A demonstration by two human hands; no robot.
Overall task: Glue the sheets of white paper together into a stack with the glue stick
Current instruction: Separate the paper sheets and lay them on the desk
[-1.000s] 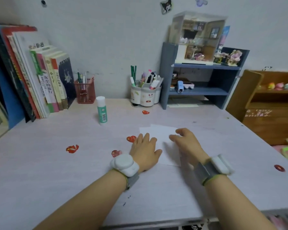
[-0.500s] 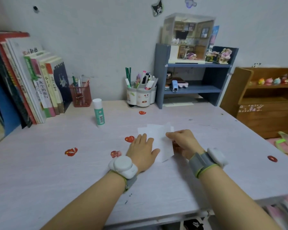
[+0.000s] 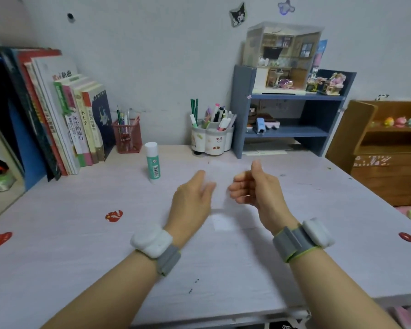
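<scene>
The white paper sheets point(image 3: 220, 186) are lifted off the desk point(image 3: 81, 233) between my two hands and are blurred by motion. My right hand point(image 3: 254, 188) grips their right edge, fingers curled and thumb pointing up. At their left edge is my left hand point(image 3: 192, 193), its blurred fingers reaching toward the paper; a firm hold is not visible. A white paper corner point(image 3: 221, 223) shows just below the hands. The green glue stick point(image 3: 153, 162) with a white cap stands upright on the desk, left of and behind my left hand.
Leaning books point(image 3: 78, 124) and a red mesh pen holder point(image 3: 127, 136) line the back left. A white pen cup point(image 3: 211, 141) and a blue shelf point(image 3: 287, 115) stand at the back. Red stickers point(image 3: 114, 216) dot the desk. A wooden cabinet point(image 3: 387, 153) is to the right.
Both hands rose from the desk with the paper sheets, which lay flat under them a second ago. The glue stick has not moved.
</scene>
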